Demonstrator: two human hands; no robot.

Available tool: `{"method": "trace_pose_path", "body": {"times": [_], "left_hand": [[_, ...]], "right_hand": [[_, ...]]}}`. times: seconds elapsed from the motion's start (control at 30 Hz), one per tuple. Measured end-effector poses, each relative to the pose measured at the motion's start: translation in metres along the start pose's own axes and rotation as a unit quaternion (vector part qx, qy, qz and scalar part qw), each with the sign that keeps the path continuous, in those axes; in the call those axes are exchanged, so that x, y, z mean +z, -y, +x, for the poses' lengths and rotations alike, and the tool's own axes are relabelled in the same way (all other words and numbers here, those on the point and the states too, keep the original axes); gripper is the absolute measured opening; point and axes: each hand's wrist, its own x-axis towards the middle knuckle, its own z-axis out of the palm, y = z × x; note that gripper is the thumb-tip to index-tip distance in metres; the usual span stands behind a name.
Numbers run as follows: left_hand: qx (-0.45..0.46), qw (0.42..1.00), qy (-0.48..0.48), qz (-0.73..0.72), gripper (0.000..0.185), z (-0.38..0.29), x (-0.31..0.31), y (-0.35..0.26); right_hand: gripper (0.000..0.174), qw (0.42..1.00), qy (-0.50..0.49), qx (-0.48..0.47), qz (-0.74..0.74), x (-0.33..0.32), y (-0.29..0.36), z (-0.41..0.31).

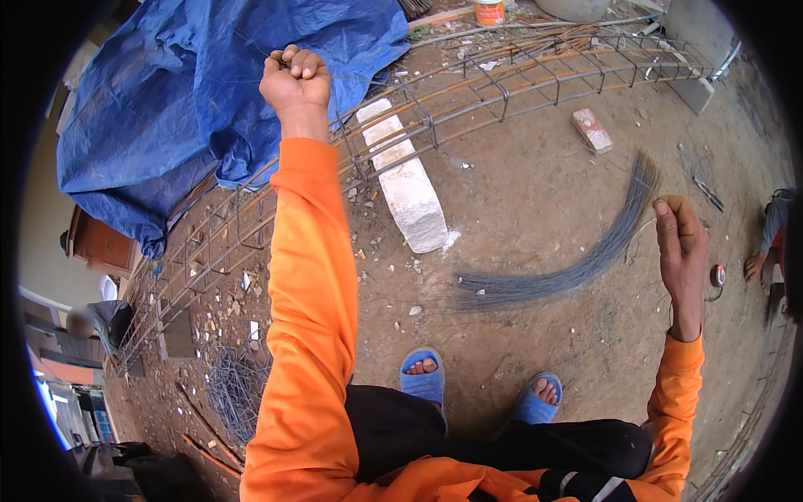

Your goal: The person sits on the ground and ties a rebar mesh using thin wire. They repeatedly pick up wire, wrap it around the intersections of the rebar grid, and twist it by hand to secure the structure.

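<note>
My left hand [295, 81] is raised at the upper left, in front of the blue tarpaulin [188, 81], its fingers closed around a few thin dark wires. Their ends stick out on both sides of the fist. Below it runs a long rebar cage [464, 119], resting across a whitish stone block [411, 188]. On the right, my right hand [680, 251] has its thumb and fingertips together. A thin strand shows beside the fingertips; whether it is gripped is unclear. A fanned bundle of tie wire [577, 267] lies on the dirt to the left of that hand.
Pincers [707, 193], a tape measure [718, 276] and a brick [591, 131] lie on the ground. A heap of bent metal pieces [235, 389] is at lower left. One person [110, 326] bends over the cage's far left end; another person's hand [755, 267] shows at far right.
</note>
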Motion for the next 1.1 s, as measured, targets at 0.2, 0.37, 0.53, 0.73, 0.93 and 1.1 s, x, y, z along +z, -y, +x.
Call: {"method": "trace_pose_path", "body": {"times": [0.2,0.37,0.53,0.73,0.93,1.1], "left_hand": [[-0.012,0.999,0.011,0.033,0.023,0.010,-0.016,-0.026],[0.029,0.999,-0.024,0.038,0.024,0.014,-0.026,-0.043],[0.053,0.995,-0.034,0.078,0.024,0.015,-0.036,-0.064],[0.065,0.994,-0.070,0.056,0.024,0.009,-0.054,-0.081],[0.063,0.992,-0.071,0.086,0.021,0.014,-0.062,-0.093],[0.090,0.984,-0.101,0.116,0.021,0.006,-0.068,-0.096]], "right_hand": [[0.021,0.800,0.551,-0.162,0.175,-0.015,-0.011,-0.033],[0.018,0.987,0.108,0.042,0.112,-0.011,-0.010,-0.023],[0.021,0.890,0.426,-0.148,0.073,-0.011,0.001,-0.029],[0.016,0.963,0.164,0.094,0.193,-0.021,0.003,-0.030],[0.014,0.810,0.563,-0.111,0.122,-0.017,0.000,-0.037],[0.013,0.886,0.209,0.089,0.405,-0.027,-0.014,-0.040]]}}
